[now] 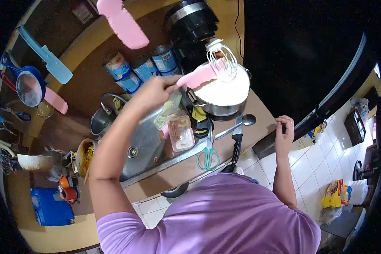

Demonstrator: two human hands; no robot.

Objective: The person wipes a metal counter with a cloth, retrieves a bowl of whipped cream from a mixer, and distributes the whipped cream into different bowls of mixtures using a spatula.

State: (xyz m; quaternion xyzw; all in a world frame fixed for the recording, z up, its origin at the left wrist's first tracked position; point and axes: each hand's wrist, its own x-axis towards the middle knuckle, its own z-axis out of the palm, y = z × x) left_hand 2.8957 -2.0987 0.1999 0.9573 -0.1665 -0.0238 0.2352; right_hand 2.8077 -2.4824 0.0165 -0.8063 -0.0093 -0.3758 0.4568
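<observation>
My left hand (158, 91) grips the handle of a pink spatula (201, 76), its blade at the wire whisk (230, 70) of a black stand mixer (192, 25). White cream coats the whisk wires. Below it is a metal bowl (224, 111) filled with smooth white cream (226, 93). My right hand (284, 129) is raised at the right, apart from the counter, its fingers curled in with nothing visible in them. Near the bowl lie a metal spoon (248, 120), a black-handled knife (237, 148) and teal-handled scissors (208, 158).
A steel sink (137, 135) lies left of the bowl, with a used clear plastic container (180, 131) at its edge. Several blue cans (144, 67) stand behind. Pink (125, 25) and blue spatulas (57, 67) hang at the upper left. A large black surface (292, 55) rises at the right.
</observation>
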